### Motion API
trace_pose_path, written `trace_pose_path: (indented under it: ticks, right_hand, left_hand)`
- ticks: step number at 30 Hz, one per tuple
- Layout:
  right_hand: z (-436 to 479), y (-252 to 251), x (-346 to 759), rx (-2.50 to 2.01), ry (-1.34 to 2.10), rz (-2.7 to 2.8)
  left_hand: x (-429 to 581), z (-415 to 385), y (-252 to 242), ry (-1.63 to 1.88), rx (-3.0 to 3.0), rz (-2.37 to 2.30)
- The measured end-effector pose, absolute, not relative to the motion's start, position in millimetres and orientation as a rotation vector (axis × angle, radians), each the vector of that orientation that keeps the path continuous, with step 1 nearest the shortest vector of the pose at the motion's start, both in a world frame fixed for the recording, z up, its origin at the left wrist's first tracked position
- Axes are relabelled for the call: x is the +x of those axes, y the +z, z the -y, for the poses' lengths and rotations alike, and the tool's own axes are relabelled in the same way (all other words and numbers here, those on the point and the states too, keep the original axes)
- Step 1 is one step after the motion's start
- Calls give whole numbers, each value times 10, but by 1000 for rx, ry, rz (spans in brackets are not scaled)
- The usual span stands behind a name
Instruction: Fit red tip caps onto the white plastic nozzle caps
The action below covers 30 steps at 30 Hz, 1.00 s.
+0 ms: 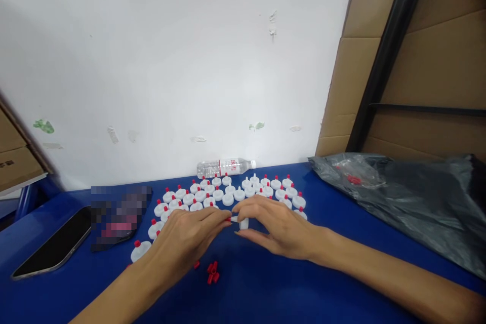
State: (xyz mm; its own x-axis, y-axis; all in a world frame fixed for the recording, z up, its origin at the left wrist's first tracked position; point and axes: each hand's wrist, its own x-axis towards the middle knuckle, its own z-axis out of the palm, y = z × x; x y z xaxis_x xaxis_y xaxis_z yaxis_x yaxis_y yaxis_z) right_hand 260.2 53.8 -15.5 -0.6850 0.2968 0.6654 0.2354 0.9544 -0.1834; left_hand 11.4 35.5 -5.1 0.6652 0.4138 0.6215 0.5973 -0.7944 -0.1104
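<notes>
My right hand (pixel 271 223) holds a white round cap (pixel 244 223) on its side between thumb and fingers, with its nozzle pointing left. At the nozzle's tip, my left hand (pixel 193 230) pinches a small red cap (pixel 229 219). Several white caps with red tips (pixel 140 250) stand on the blue table behind and left of my hands. A few white caps without red tips (pixel 239 194) stand in the middle of the group. Loose red caps (pixel 213 272) lie in a small pile on the table in front of my left hand.
A clear bottle (pixel 227 167) lies by the wall. On the left are a black phone (pixel 55 243) and a blurred item (pixel 121 217). Dark plastic sheeting (pixel 402 202) covers the right side of the blue table (pixel 266 288); cardboard (pixel 353 71) leans behind it.
</notes>
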Motion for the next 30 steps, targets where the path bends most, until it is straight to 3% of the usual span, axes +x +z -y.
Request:
trace_pose_path:
  ticks: [7, 15, 20, 30]
  right_hand:
    - [-491, -121, 2592, -327, 38, 2331]
    - [-440, -138, 2596, -278, -135, 2334]
    - [-447, -117, 2564, -382, -228, 2391]
    - [-503, -54, 2574, -664, -271, 2503]
  left_hand:
    - [164, -303, 24, -712, -2635, 865]
    - [200, -240, 18, -986, -2925, 944]
    - [186, -293, -32, -1069, -2764, 956]
    - [188, -340, -28, -832, -2620, 1265]
